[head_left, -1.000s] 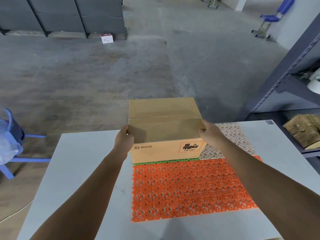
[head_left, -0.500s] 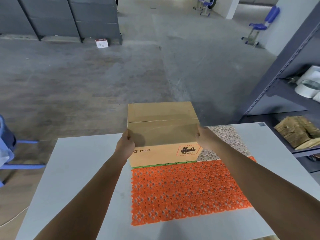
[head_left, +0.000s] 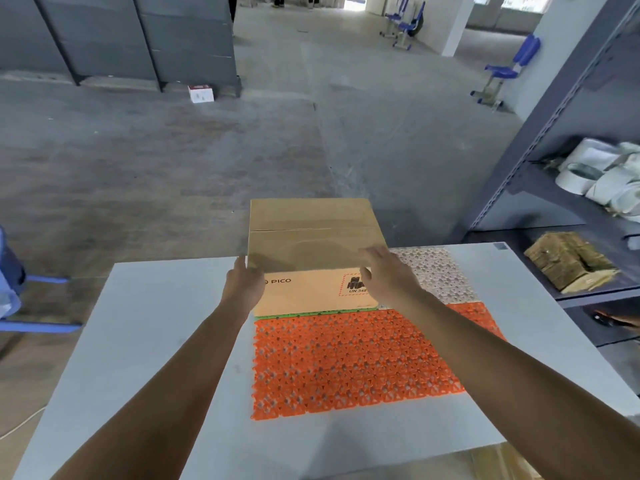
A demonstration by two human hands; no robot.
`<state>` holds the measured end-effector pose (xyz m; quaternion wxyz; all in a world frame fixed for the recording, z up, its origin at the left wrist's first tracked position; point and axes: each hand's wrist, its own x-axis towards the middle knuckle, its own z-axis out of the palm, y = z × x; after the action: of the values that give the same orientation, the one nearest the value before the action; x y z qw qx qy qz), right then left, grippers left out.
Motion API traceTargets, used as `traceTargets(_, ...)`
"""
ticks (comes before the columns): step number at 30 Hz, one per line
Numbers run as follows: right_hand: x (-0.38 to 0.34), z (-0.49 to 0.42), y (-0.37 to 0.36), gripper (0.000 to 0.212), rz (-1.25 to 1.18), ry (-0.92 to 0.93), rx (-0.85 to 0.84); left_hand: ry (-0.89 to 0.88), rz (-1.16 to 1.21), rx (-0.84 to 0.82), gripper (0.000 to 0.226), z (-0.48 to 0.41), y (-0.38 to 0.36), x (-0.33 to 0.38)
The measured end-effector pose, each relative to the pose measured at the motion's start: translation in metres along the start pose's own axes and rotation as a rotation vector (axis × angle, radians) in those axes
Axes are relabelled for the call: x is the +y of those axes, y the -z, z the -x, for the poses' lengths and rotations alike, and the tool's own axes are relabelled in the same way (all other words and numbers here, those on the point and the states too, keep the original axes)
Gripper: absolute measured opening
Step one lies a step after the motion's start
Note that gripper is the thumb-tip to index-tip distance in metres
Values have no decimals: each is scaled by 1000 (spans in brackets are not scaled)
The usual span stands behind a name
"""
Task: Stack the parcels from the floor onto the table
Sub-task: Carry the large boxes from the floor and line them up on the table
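Cardboard parcel (head_left: 313,237) sits at the desk's (head_left: 156,327) twelve o'clock edge, its base just beyond the orange mat (head_left: 346,362). Left hand (head_left: 242,285) lies flat against the parcel's nine o'clock side, fingers straight, gripping nothing. Right hand (head_left: 388,275) is at the five o'clock corner, fingers loosely extended over the top edge, nothing clasped. Pale mat (head_left: 436,271) lies at the parcel's three o'clock.
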<state>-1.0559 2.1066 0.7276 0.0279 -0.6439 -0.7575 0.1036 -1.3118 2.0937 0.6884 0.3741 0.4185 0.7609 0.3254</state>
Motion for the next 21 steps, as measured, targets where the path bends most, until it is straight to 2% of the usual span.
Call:
traceTargets(6,4,34,-13,44,-123,223,17,-16,-91,97,53,75,-5,-13)
traceTargets(12,6,88,-39,47,-190,487,-110,-1,-183,279,58,193,-22,-48)
traceTargets(17,-16,151,-63,47,-222,664,-213,138,-164,362,57,293,-32,-78)
traceTargets(21,-44,204,-84,46,-267,791,-317,246,-200,495,54,364,-21,-112)
